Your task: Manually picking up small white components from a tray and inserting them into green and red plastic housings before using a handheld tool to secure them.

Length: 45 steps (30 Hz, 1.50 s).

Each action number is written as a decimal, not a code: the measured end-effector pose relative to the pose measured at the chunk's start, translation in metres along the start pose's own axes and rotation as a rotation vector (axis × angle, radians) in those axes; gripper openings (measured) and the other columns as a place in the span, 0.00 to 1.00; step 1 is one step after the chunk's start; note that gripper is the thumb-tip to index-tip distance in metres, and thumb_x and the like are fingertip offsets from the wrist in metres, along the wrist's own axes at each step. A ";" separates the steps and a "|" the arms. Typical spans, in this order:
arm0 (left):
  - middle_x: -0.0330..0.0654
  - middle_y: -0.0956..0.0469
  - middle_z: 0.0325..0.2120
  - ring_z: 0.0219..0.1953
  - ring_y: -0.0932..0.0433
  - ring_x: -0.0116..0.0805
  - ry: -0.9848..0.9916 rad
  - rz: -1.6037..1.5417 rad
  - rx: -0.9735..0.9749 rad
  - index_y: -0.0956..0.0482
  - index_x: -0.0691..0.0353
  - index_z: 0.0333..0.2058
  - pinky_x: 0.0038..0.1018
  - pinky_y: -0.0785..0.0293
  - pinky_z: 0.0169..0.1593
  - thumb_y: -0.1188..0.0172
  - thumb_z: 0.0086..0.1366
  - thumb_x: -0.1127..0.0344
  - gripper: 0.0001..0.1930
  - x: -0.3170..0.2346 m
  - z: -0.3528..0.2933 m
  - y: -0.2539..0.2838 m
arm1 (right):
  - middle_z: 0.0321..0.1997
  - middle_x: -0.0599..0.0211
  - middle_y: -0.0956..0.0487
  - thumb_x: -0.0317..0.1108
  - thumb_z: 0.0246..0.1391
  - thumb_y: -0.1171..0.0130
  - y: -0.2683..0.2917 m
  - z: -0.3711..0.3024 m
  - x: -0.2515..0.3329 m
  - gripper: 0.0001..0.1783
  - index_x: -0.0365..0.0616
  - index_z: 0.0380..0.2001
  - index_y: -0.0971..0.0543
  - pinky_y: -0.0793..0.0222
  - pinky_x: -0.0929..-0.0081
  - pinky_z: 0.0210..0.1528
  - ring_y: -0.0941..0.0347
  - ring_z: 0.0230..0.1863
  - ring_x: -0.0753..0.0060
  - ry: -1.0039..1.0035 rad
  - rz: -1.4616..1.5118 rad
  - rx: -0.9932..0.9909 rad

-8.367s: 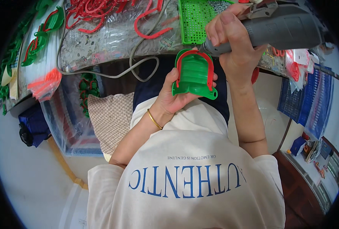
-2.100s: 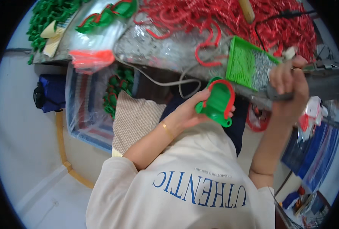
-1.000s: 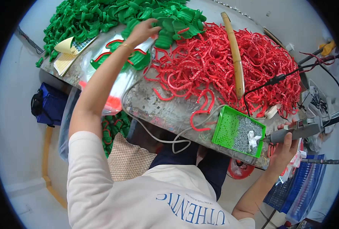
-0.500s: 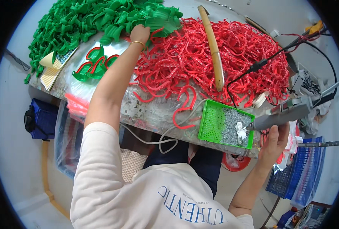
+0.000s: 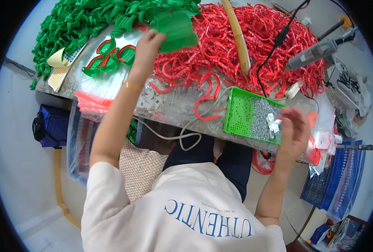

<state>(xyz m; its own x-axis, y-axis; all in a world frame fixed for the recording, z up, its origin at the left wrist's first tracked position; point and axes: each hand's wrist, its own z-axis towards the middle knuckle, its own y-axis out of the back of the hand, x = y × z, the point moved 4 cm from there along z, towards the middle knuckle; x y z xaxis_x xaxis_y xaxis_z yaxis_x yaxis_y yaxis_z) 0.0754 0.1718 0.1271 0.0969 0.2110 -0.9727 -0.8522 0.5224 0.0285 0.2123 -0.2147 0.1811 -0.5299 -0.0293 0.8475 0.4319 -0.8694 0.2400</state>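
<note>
My left hand (image 5: 149, 47) pinches a curved green plastic piece (image 5: 176, 35) by its edge, held up between the green heap (image 5: 69, 35) and the pile of red strips (image 5: 186, 65). My right hand (image 5: 294, 132) hovers at the right side of a green basket (image 5: 239, 111) with small silvery screws (image 5: 260, 117) and a white item (image 5: 273, 122) in it. Its fingers are loosely bent and apart, somewhat blurred, with nothing visible in them. A grey electric screwdriver (image 5: 312, 55) hangs beyond that hand. Several green pieces with red rims (image 5: 109, 56) lie left of my left forearm.
Two curved red strips (image 5: 203, 108) lie near the table's front edge. A bamboo stick (image 5: 237, 38) rests across the red pile. A notepad (image 5: 58, 73) and clear plastic bags (image 5: 96, 86) are on the left. A pale cable (image 5: 161, 133) loops over the front edge.
My left hand has lifted the green piece off the heap and drawn it nearer. My right hand has let go of the screwdriver, which has swung up and away.
</note>
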 end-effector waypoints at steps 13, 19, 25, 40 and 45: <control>0.45 0.28 0.52 0.56 0.29 0.35 0.440 -0.854 0.265 0.34 0.58 0.56 0.36 0.29 0.56 0.50 0.69 0.47 0.25 -0.012 -0.194 -0.051 | 0.40 0.60 0.20 0.28 0.53 0.38 -0.132 -0.009 0.005 0.24 0.41 0.54 0.29 0.28 0.71 0.43 0.22 0.38 0.68 -0.157 0.002 0.549; 0.44 0.32 0.59 0.58 0.31 0.41 0.638 -1.380 0.268 0.37 0.53 0.62 0.41 0.30 0.55 0.54 0.66 0.37 0.34 0.040 -0.232 -0.056 | 0.38 0.63 0.20 0.31 0.58 0.43 -0.149 -0.020 0.006 0.17 0.40 0.50 0.28 0.28 0.75 0.42 0.24 0.38 0.76 -0.102 -0.289 0.706; 0.52 0.31 0.57 0.58 0.32 0.51 0.603 -1.405 0.169 0.35 0.58 0.61 0.43 0.31 0.55 0.51 0.64 0.41 0.33 0.040 -0.226 -0.027 | 0.39 0.60 0.19 0.35 0.57 0.42 -0.126 0.015 -0.037 0.15 0.42 0.47 0.25 0.28 0.74 0.42 0.21 0.37 0.70 -0.268 -0.033 0.469; 0.59 0.30 0.55 0.59 0.31 0.54 0.701 -1.260 0.253 0.35 0.63 0.60 0.48 0.34 0.61 0.48 0.63 0.43 0.34 0.045 -0.248 -0.031 | 0.36 0.64 0.24 0.30 0.49 0.38 -0.183 -0.006 -0.088 0.07 0.46 0.34 0.19 0.28 0.65 0.38 0.24 0.37 0.59 0.457 -0.745 0.547; 0.58 0.31 0.56 0.60 0.32 0.52 0.706 -1.265 0.287 0.36 0.62 0.61 0.47 0.36 0.62 0.46 0.62 0.43 0.35 0.046 -0.249 -0.036 | 0.36 0.65 0.22 0.31 0.51 0.36 -0.162 0.015 -0.066 0.12 0.44 0.41 0.19 0.27 0.74 0.40 0.25 0.33 0.70 0.105 -0.300 0.487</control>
<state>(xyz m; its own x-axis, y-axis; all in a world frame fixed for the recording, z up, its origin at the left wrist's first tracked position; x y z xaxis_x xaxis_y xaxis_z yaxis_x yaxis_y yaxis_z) -0.0174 -0.0433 0.0242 0.3450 -0.8923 -0.2911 -0.2577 0.2081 -0.9435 0.1883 -0.0645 0.0933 -0.7398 0.1136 0.6632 0.5240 -0.5210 0.6738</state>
